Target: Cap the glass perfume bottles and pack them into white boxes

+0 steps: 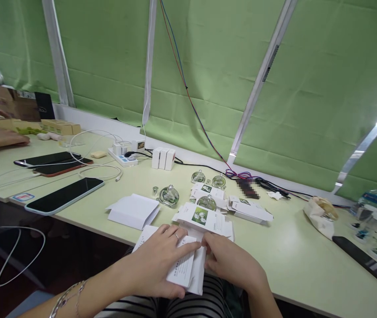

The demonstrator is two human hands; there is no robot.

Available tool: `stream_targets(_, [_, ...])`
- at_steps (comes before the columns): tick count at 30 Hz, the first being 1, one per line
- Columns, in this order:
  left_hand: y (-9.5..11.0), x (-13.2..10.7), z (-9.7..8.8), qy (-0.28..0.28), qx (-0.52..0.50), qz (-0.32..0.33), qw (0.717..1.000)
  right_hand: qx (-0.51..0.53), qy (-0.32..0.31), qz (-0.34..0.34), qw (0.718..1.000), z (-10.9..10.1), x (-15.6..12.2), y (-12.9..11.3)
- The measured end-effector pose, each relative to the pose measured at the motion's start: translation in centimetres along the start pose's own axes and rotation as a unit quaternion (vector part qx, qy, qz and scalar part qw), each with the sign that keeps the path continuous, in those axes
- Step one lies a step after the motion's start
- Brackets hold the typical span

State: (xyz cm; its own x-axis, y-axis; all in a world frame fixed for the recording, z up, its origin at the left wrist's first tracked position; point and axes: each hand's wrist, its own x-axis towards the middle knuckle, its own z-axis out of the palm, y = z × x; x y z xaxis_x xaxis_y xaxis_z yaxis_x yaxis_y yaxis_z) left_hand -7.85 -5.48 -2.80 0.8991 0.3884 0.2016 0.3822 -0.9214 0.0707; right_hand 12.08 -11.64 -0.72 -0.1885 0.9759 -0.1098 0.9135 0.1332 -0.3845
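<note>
The pale table is stretching right across, with a striped lap showing below. The left forearm is slanting in low; the right forearm is angling inwards from the other side, and the 2 hands are nearly meeting. The left hand is lying palm down, fingers spread over the white carton; whether it's gripping, I can't tell. The right hand is curling in, pinching the carton's right side. That carton is jutting over the lap! Beyond it, a printed box is lying, 4 round glass bottles are sitting near, and a small cap is standing beside 1.
</note>
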Motion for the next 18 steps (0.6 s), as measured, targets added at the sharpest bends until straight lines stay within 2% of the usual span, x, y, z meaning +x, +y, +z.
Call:
stream_targets(9, [0.03, -0.04, 0.02, -0.014, -0.006, -0.005, 1.0, 0.064, 0.039, -0.041, 0.996, -0.04, 0.37, 0.28])
stream_targets(13, [-0.03, -0.08, 0.2, -0.006, -0.009, -0.003, 1.0, 0.101, 0.063, -0.036, 0.992, 0.02, 0.72, 0.02])
stream_targets(18, [-0.12, -0.05, 0.36, -0.001, -0.006, -0.004, 1.0, 0.105, 0.061, -0.031, 0.992, 0.28, 0.71, -0.12])
